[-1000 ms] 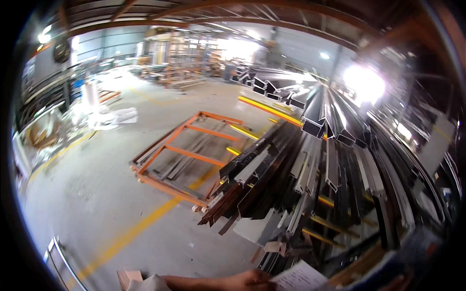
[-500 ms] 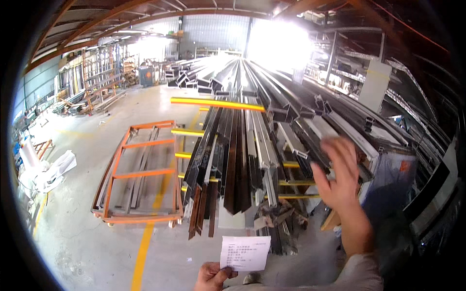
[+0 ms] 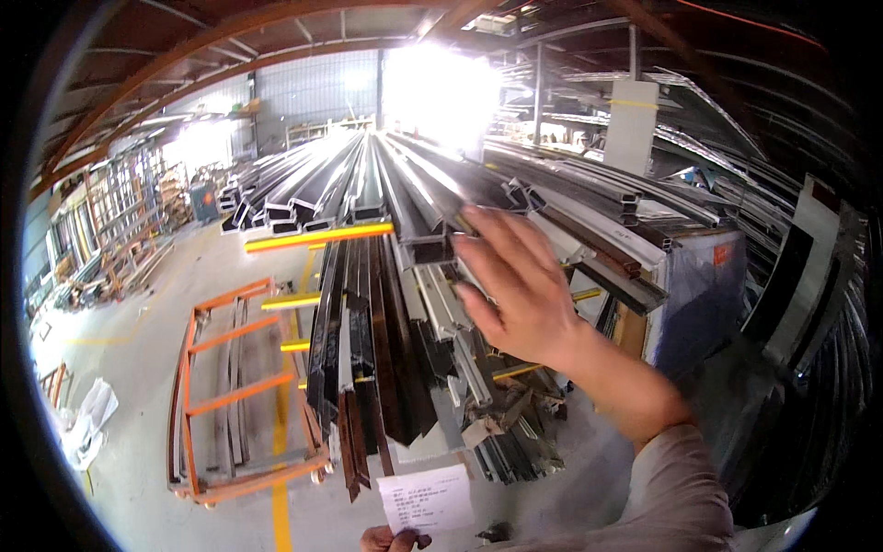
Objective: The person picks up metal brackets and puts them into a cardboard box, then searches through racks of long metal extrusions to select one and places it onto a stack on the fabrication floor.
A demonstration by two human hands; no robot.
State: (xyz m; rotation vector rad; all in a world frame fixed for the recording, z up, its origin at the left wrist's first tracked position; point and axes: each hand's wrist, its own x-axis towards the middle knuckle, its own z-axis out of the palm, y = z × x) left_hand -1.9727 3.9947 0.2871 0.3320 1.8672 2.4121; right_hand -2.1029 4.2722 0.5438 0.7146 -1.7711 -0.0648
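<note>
My left hand pinches the lower edge of a white printed paper slip at the bottom of the view. My right hand reaches over the stack with fingers stretched out and slightly blurred. Its fingertips lie over the end of a dark rectangular metal tube; I cannot tell whether they touch it. Long metal profiles run away from me on a rack with yellow bars. Below, dark brown angled profiles and pale ones jut toward me, partly hidden by my right hand.
An orange wheeled frame cart stands on the floor to the left, beside a yellow floor line. At the right, a plastic-wrapped block is next to the rack. More profiles lean at the far right.
The view has swung to the right, and the stack appears farther left. My right hand has moved forward over the profile ends. The slip stays in my left hand.
</note>
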